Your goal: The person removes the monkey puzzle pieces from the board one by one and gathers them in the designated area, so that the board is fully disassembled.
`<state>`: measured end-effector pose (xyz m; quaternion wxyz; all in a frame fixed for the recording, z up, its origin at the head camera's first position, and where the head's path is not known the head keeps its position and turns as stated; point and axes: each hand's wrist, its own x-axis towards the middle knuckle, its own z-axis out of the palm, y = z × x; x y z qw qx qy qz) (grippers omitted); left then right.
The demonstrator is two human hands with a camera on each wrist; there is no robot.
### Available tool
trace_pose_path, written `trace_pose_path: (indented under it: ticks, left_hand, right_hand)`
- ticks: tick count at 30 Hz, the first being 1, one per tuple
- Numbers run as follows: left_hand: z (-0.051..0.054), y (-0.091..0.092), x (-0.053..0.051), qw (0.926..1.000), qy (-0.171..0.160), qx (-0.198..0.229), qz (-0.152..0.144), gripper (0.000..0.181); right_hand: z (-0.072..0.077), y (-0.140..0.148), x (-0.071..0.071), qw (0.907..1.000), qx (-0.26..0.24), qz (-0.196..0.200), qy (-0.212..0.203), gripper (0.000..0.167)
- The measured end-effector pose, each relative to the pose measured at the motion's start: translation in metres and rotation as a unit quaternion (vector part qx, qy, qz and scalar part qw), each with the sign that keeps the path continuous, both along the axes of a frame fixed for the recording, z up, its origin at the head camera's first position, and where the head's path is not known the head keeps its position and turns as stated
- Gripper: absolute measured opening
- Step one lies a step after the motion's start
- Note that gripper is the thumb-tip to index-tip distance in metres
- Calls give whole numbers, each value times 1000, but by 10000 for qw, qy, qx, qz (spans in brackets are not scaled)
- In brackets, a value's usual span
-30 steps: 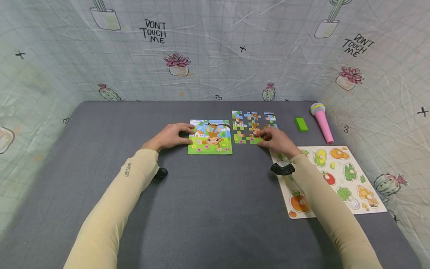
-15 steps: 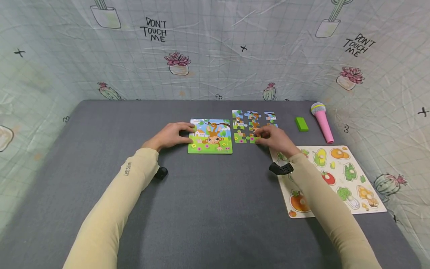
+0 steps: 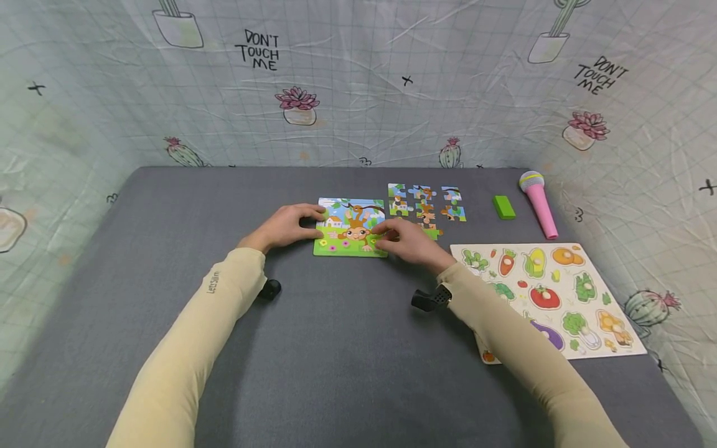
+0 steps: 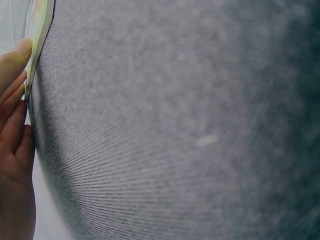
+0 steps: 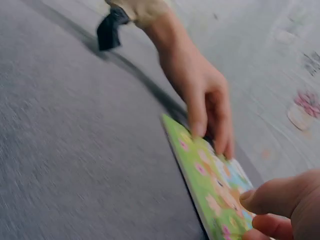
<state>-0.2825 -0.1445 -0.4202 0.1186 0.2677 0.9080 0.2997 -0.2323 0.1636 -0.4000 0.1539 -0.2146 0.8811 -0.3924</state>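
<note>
A square puzzle board (image 3: 348, 249) with a monkey picture lies flat on the table. Along its left edge rests my left hand (image 3: 282, 227), its thumb and fingertips spread on the border; the left wrist view catches that thumb on the board's edge. My right hand (image 3: 411, 242) reaches over the right edge, thumb and fingertips close together near the lower right of the picture. Whether a puzzle piece sits between those fingertips cannot be seen. Several loose jigsaw pieces (image 3: 454, 213) lie in spaced rows right of the board, some partly hidden behind the right hand.
At the right lies a vegetable peg puzzle (image 3: 544, 297), partly under the right forearm. A green block (image 3: 504, 208) and a pink toy microphone (image 3: 540, 208) are by the far right edge. A patterned cloth (image 3: 358, 81) hangs behind the table.
My right hand has moved left from the loose pieces to the right part of the board, uncovering the right-hand pieces. My left hand has stayed on the board's left edge.
</note>
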Motion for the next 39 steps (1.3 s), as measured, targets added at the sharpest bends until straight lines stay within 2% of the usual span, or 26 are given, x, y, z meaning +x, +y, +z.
trace_pose_path:
  ticks: [10, 19, 26, 30, 34, 39]
  left_hand:
    - [0, -1, 1, 10000, 51, -29, -8, 47]
    - [-3, 0, 2, 9997, 225, -15, -123, 46]
    - [-2, 0, 2, 10000, -4, 35, -82, 48]
    - [0, -1, 2, 9998, -161, 63, -47, 49]
    - [2, -2, 1, 9997, -216, 43, -41, 50]
    - [3, -1, 1, 9998, -199, 12, -26, 53]
  right_hand:
    - [-7, -9, 4, 9996, -81, -207, -195, 33]
    - [-6, -17, 5, 9997, -27, -248, 75, 30]
    - [-9, -23, 4, 9990, 234, -329, 172, 28]
    - [-11, -24, 3, 9984, 316, -239, 401, 28]
    - [-13, -25, 3, 9969, 406, -177, 652, 30]
    - [-13, -27, 6, 9954, 605, -201, 720, 34]
